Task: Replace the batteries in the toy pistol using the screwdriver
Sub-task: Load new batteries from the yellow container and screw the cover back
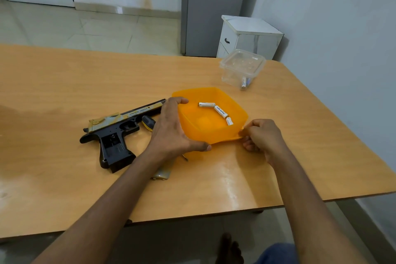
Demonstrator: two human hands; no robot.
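The black and gold toy pistol (116, 133) lies on its side on the wooden table (64, 92), its grip showing an open battery slot. A screwdriver with a black and yellow handle (148, 122) lies beside it, mostly hidden under my left hand. The orange container (197, 130) holds three white batteries (216, 110). My left hand (171, 128) grips the container's left wall. My right hand (262, 135) pinches its near right corner. A small gold cover piece (161, 174) shows under my left forearm.
A clear lidded plastic box (242, 66) with batteries inside stands at the table's far right. Beyond that corner is a small white cabinet (248, 36). The table's front edge runs close to my body, and my foot shows below it.
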